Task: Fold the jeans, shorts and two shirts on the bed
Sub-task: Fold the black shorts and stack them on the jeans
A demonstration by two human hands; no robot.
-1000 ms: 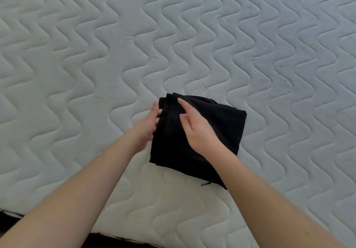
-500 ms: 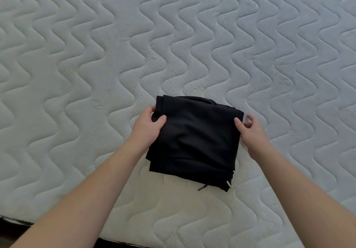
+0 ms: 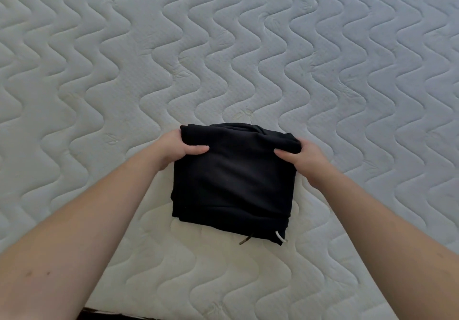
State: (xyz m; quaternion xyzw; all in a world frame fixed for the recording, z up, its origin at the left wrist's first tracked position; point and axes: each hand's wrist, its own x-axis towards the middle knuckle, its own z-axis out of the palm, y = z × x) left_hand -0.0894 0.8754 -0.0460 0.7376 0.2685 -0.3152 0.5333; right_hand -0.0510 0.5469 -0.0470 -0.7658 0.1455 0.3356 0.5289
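A black garment (image 3: pixel 233 180), folded into a compact rectangle, lies on the white quilted mattress (image 3: pixel 223 46) near its front edge. A drawstring end and a white cord tip stick out at its near right corner, so it looks like the shorts. My left hand (image 3: pixel 178 149) grips the far left corner, thumb on top and fingers underneath. My right hand (image 3: pixel 301 158) grips the far right corner the same way. The jeans and the shirts are out of view.
The mattress with its wavy stitching fills the view on every side of the garment. Its front edge (image 3: pixel 119 311) runs along the bottom left, with a dark gap below it.
My right hand left the top of the bundle and went to its right side, then both hands closed on the far corners. The bundle now sits squarer.
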